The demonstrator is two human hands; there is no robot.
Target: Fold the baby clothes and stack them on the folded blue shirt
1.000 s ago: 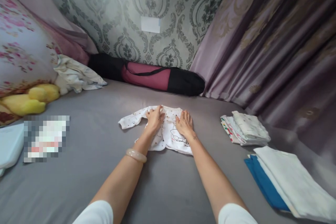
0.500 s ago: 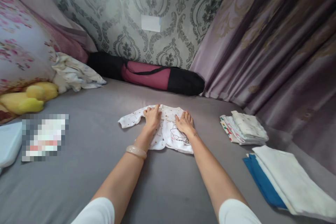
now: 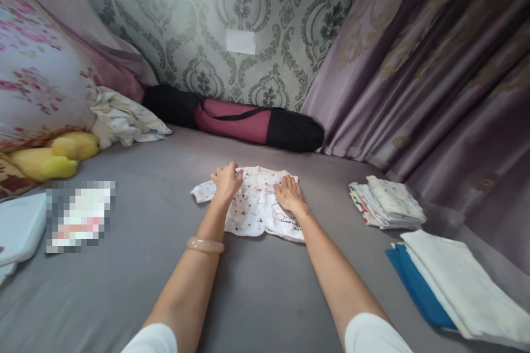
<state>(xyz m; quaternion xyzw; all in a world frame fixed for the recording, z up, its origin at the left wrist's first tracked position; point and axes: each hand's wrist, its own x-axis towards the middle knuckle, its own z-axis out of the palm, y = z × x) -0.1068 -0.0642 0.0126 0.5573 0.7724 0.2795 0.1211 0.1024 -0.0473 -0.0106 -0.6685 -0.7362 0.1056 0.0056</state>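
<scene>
A small white baby shirt (image 3: pixel 244 215) with a scattered print lies on the grey bed. Its right side is folded inward, showing a line drawing and lettering. One sleeve (image 3: pixel 202 192) stretches out to the left. My left hand (image 3: pixel 227 182), with a pale bangle on its wrist, is at the base of that sleeve, its fingers bent and closed on the cloth; the fingertips are partly hidden. My right hand (image 3: pixel 289 194) rests flat on the folded right side, fingers stretched out.
Folded small clothes (image 3: pixel 391 204) are stacked at the right, with white and blue folded cloths (image 3: pixel 459 281) nearer. A black and maroon long bag (image 3: pixel 236 121) lies along the wall. Yellow plush (image 3: pixel 62 157), a crumpled cloth (image 3: pixel 124 116) and a white object (image 3: pixel 20 226) are at the left.
My left hand has moved left across the shirt towards the sleeve, and its fingers have bent. My right hand stays flat on the folded side. The view has shifted slightly.
</scene>
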